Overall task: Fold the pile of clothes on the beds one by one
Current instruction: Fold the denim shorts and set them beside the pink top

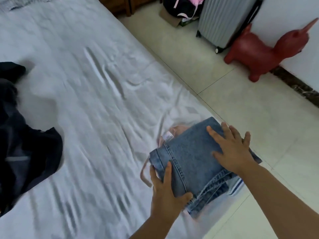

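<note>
- The bed (82, 94) is covered by a pale grey-white sheet, wrinkled in long creases, and fills most of the view on the left and centre.
- A folded pair of blue jeans (191, 157) sits near the bed's right edge, on top of a pale pink garment (177, 131) with a small white label showing.
- The left hand (165, 190) grips the near left corner of the jeans, fingers curled over the hem and thumb against the edge.
- The right hand (231, 149) lies flat and spread on top of the denim, fingers wide, pressing down rather than gripping.
- A heap of dark navy clothing (25, 140) lies unfolded at the left edge of the bed, well apart from the jeans.
- Beside the bed the floor (241, 104) is cream tile with thin dark joints.
- By the white wall stand a ribbed grey suitcase (222, 19) and a red animal-shaped toy (259, 50), just beside each other.
- A dark bag with pink trim (183, 6) rests on the floor at the top.
</note>
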Tool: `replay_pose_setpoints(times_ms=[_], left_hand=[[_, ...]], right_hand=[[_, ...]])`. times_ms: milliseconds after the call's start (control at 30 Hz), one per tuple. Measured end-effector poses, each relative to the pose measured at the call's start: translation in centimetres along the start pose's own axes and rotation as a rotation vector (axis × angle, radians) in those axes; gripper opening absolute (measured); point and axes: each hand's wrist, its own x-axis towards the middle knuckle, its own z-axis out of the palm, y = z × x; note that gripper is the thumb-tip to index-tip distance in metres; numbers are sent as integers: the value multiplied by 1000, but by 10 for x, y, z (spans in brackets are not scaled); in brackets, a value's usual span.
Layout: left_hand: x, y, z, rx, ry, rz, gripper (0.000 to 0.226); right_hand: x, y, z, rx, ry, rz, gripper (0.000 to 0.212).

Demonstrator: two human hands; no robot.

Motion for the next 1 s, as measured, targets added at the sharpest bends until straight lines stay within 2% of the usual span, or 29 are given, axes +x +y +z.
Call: replay_pose_setpoints(times_ms=[33, 100, 167, 233, 267, 367, 500, 567, 700, 800, 900, 967, 1000], left_hand=[[3, -1, 2, 222, 21, -29, 119], [10, 0, 0, 542, 101, 49, 130], [18, -1, -1, 626, 65, 174, 137], [30, -3, 3, 669, -49, 260, 135], [36, -4, 9, 618, -54, 284, 129], [45, -9, 28, 585, -76, 208, 118], [44, -10, 48, 681, -76, 107, 144], [46, -12, 54, 697, -48, 88, 144], [57, -22, 60, 645, -92, 69, 140], [58, -19, 50, 604, -144, 83, 136], [54, -12, 19, 502, -215, 182, 130], [47, -13, -11, 319, -223, 193, 111], [41, -15, -29, 221, -187, 183, 94]], right_hand=[[3, 1, 9, -3, -40, 18, 83], [5, -2, 25, 50, -117, 42, 97], [2, -6, 39, 103, -184, 65, 112], [-1, -10, 52, 137, -226, 80, 125], [-1, -11, 58, 146, -235, 80, 130], [2, -5, 71, 168, -281, 7, 139], [-9, 20, 95, 74, -260, -148, 146], [-16, 22, 107, 31, -210, -177, 144], [-7, 18, 108, 39, -167, -187, 142], [-4, 15, 95, -16, -253, -93, 146], [-3, 2, 60, -123, -496, -50, 148], [-1, -17, 26, -143, -617, -23, 132], [-2, -33, 9, -133, -596, -38, 113]])
